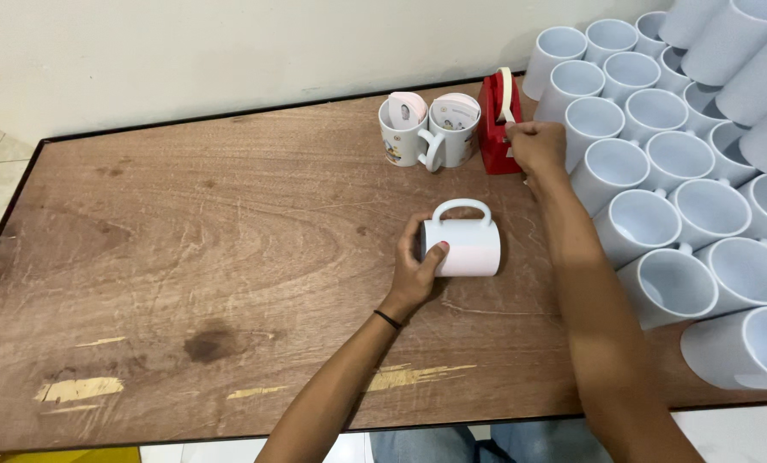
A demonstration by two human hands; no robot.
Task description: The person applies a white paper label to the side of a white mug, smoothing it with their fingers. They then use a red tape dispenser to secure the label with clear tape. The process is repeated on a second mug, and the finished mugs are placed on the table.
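My left grip (418,270) is closed around a plain white ceramic mug (462,244) lying on its side, handle up; my right grip (534,146) pinches tape at the red tape dispenser (495,129) beyond it. The mug could roll if I loosen. The scratched brown wooden surface (186,257) meets a pale wall.

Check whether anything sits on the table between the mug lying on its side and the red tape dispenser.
Nothing visible does. The white ceramic mug lies on its side under the left hand; bare wooden tabletop stretches up to the red tape dispenser, where the right hand is. The two printed mugs stand to the left of that path.
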